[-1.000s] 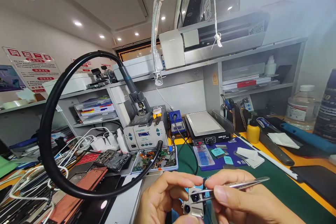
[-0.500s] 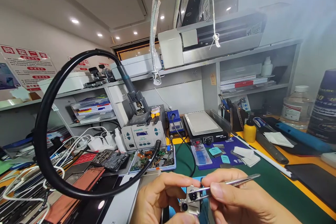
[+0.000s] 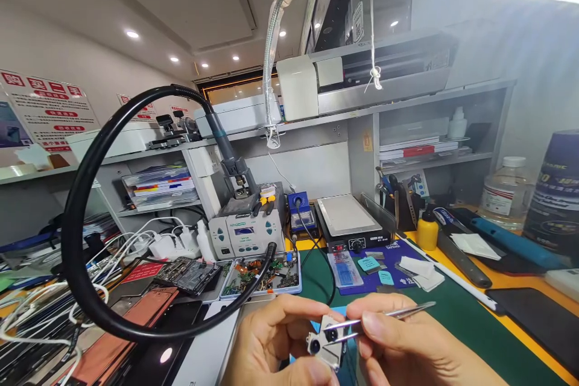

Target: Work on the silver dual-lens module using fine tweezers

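Observation:
My left hand (image 3: 266, 341) pinches a small silvery phone camera module (image 3: 332, 354) between thumb and forefinger, its two dark round lenses facing me. From the right, my right hand (image 3: 402, 335) grips a pair of metal tweezers (image 3: 409, 311). The tweezer tips point left and lie across the module at its upper lens; whether they grasp a part there I cannot tell. The curled fingers of both hands hide the module's back and part of its edges.
A green mat (image 3: 456, 319) lies under my hands. A parts tray (image 3: 262, 297) with small circuit pieces and a hot-air station (image 3: 244, 235) stand behind. Its black hose (image 3: 72, 241) loops over phone parts at left. A flat heating plate (image 3: 348, 215) is at the back.
The module has shifted slightly left and up and is turned a little. The tweezers have moved slightly left with my right hand. Both grips stay the same.

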Demonstrator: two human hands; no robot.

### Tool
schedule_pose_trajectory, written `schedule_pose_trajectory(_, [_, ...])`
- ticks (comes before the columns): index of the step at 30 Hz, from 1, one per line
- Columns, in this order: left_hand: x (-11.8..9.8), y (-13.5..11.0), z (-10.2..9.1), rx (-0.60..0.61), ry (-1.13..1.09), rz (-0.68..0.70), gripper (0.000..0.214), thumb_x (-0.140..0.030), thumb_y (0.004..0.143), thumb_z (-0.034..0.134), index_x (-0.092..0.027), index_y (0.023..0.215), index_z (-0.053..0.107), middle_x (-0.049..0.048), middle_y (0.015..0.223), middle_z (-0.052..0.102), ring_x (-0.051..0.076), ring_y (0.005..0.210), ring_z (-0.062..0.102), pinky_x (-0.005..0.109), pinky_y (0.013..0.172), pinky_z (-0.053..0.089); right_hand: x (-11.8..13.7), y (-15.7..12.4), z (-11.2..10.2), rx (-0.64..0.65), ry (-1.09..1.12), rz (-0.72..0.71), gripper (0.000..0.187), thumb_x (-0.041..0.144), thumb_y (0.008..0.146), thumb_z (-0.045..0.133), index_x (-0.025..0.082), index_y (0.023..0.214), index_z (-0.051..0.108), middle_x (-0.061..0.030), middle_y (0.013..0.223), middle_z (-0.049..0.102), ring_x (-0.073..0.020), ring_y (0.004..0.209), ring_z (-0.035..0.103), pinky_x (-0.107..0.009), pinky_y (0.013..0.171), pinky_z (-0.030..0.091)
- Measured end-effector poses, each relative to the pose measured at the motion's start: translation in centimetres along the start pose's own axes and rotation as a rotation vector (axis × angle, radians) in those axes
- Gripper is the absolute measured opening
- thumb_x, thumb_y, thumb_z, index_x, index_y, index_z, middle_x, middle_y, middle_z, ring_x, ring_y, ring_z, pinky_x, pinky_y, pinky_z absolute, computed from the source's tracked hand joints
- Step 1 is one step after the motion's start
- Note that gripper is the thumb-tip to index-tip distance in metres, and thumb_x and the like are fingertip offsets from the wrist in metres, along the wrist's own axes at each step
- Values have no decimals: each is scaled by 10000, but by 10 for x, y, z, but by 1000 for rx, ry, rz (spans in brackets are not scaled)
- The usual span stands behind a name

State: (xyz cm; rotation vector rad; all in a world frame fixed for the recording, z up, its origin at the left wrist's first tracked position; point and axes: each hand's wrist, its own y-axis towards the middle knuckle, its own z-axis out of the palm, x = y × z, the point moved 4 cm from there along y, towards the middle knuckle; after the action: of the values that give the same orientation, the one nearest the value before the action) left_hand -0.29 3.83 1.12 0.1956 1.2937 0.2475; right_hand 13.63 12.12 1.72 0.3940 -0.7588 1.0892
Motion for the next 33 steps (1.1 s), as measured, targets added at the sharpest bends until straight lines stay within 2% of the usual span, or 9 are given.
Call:
schedule_pose_trajectory(9, [-2, 0, 0, -5, -84, -56, 360, -359, 734, 848, -231, 1052, 739, 59, 918, 753, 120, 651, 692, 218, 595, 529, -6, 2, -8, 5, 36, -28, 201, 259, 786, 847, 104, 893, 775, -25, 672, 724, -96, 486, 670, -179, 516, 495])
schedule_pose_trajectory(19, [-1, 2, -7, 107, -117, -121, 354, -358, 799, 796, -238, 1123, 722, 49, 982, 713, 103, 646, 709, 194, 621, 509, -5, 0, -7, -17, 33, -13, 199, 236, 768, 861, 102, 884, 770, -27, 671, 736, -93, 454, 665, -167, 478, 472])
schedule_pose_trajectory(24, [-1, 3, -9, 134, -136, -179, 372, -384, 780, 805, -242, 1116, 732, 42, 967, 696, 99, 644, 697, 205, 638, 520, -10, 2, -12, -37, 46, -12, 162, 239, 816, 821, 108, 890, 762, -23, 634, 730, -82, 423, 635, -177, 482, 477])
schedule_pose_trajectory(29, [0, 5, -9, 121, -155, -242, 386, -401, 764, 815, -218, 1095, 740, 40, 915, 691, 94, 658, 684, 204, 655, 533, -9, 2, -10, -48, 37, -18, 211, 245, 767, 863, 118, 901, 761, -31, 645, 747, -100, 432, 661, -168, 459, 469])
schedule_pose_trajectory(33, [2, 8, -10, 120, -217, -239, 363, -377, 781, 803, -190, 1082, 723, 32, 913, 702, 93, 597, 694, 186, 589, 524, -4, 1, -6, -53, 28, -24, 238, 270, 751, 874, 117, 900, 768, -32, 639, 740, -97, 447, 666, -167, 491, 479])
